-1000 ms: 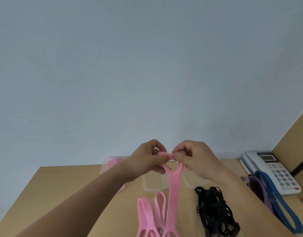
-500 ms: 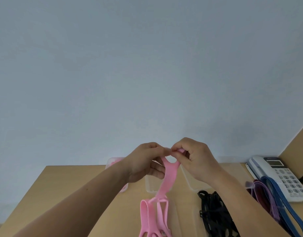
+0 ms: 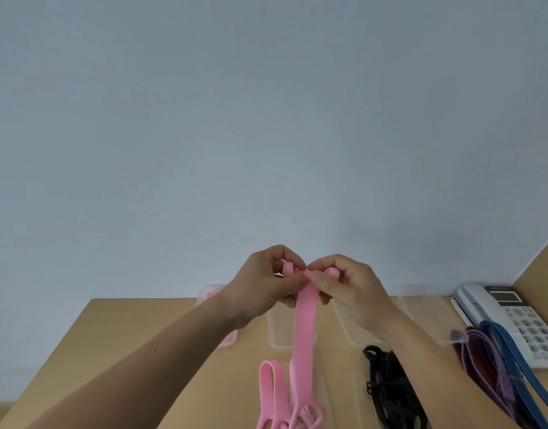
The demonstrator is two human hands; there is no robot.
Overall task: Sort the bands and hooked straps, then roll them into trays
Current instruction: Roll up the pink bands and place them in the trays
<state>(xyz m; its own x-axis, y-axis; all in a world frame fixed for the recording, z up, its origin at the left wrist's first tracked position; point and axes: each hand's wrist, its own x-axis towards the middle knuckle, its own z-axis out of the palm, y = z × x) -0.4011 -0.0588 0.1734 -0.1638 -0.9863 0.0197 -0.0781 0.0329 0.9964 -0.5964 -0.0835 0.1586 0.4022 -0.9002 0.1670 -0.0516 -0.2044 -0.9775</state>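
A flat pink band [image 3: 304, 332] hangs from both hands above the wooden table [image 3: 136, 345]. My left hand [image 3: 266, 281] and my right hand [image 3: 346, 286] pinch its top end, which curls into a small roll between the fingertips. More pink bands [image 3: 271, 394] lie on the table below. A clear tray [image 3: 277, 335] sits behind the hanging band, and another clear tray [image 3: 351, 332] is partly hidden by my right wrist. At the left, a tray [image 3: 209, 294] holds pink rolls.
Black hooked straps [image 3: 387, 385] lie in a heap to the right of the pink bands. Purple bands [image 3: 486, 363] and a blue band [image 3: 513, 357] lie further right, beside a white desk phone [image 3: 513, 317]. A grey wall rises behind the table.
The hands rose slightly and shifted; the band's top end is now curled further into a roll, and the band hangs straighter. The camera tilted a little.
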